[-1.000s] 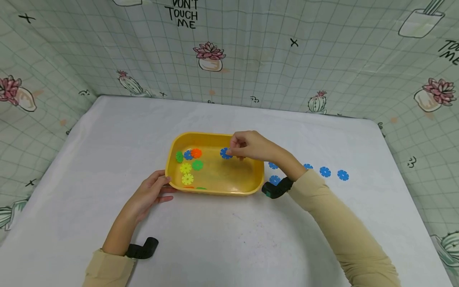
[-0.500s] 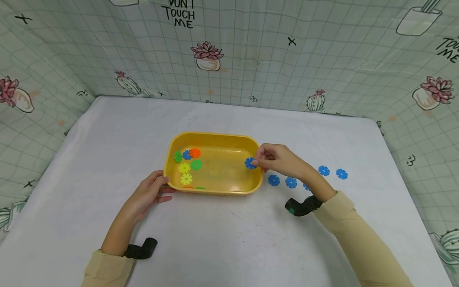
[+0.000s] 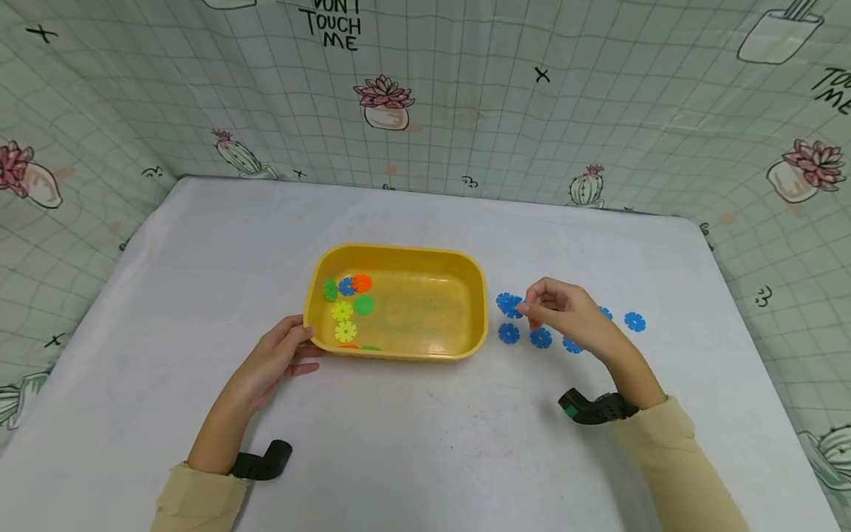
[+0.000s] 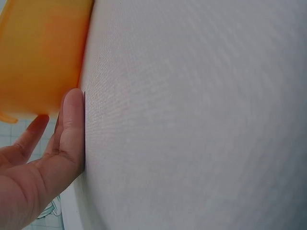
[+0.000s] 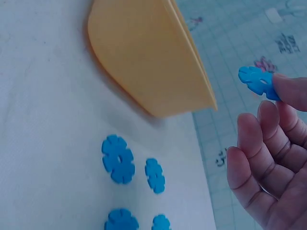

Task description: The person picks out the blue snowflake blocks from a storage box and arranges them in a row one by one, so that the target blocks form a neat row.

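Note:
My right hand (image 3: pixel 561 312) is over the table to the right of the yellow tray (image 3: pixel 432 356). Between thumb and finger it pinches a blue interlocking disc (image 5: pixel 252 79), flower-shaped with notches. In the head view this disc overlaps another blue one beside the tray. More blue discs (image 3: pixel 508 333) lie in rows under and around this hand, some partly hidden by it. At the tray's front left corner, my left hand (image 3: pixel 282 355) rests with straight fingers against the wall, the thumb near the rim. The left wrist view shows its fingertips touching the tray's outside (image 4: pixel 43 62).
Inside the tray's left part lie green (image 3: pixel 363 305), yellow (image 3: pixel 344 331) and orange (image 3: pixel 362 283) discs, plus a blue disc (image 3: pixel 346 287). A white cloth (image 3: pixel 412 443) covers the table. Behind it hangs a checked curtain (image 3: pixel 465 111) with cactus drawings.
My right hand has carried the pinched blue disc from above the tray, over its right rim, to the blue discs on the right. My left hand has stayed at the tray's corner.

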A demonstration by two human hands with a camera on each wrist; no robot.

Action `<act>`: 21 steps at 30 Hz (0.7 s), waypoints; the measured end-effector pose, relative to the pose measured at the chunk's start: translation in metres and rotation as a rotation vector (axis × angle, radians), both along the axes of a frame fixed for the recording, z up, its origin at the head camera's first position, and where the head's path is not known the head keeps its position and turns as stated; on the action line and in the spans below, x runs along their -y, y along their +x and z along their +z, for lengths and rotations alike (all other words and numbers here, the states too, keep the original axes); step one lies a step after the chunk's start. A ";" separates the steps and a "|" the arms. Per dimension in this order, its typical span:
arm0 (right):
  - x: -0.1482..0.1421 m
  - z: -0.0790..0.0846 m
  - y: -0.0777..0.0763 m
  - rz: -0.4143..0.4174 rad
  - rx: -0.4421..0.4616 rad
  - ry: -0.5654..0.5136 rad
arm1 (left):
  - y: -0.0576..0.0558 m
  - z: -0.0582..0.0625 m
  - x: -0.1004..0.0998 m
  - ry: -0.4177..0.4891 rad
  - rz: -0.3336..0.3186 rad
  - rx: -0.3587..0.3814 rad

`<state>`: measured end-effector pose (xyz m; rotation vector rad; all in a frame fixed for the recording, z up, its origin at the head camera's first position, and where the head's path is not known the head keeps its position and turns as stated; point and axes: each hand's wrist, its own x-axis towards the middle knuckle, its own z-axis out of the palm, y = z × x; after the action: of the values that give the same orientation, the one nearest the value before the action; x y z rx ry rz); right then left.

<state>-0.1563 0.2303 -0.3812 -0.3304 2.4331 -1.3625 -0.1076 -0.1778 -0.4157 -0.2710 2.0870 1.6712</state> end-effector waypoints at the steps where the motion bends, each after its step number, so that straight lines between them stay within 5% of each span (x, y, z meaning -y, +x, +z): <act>1: -0.004 -0.001 0.002 -0.016 -0.001 -0.002 | 0.000 0.000 0.000 -0.001 0.001 0.000; 21: -0.065 -0.035 0.036 -0.309 -0.013 -0.120 | -0.001 0.000 0.000 -0.010 0.005 0.009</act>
<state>-0.1207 0.2954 -0.4162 0.0116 2.4950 -1.6406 -0.1083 -0.1778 -0.4158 -0.2860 2.0904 1.6602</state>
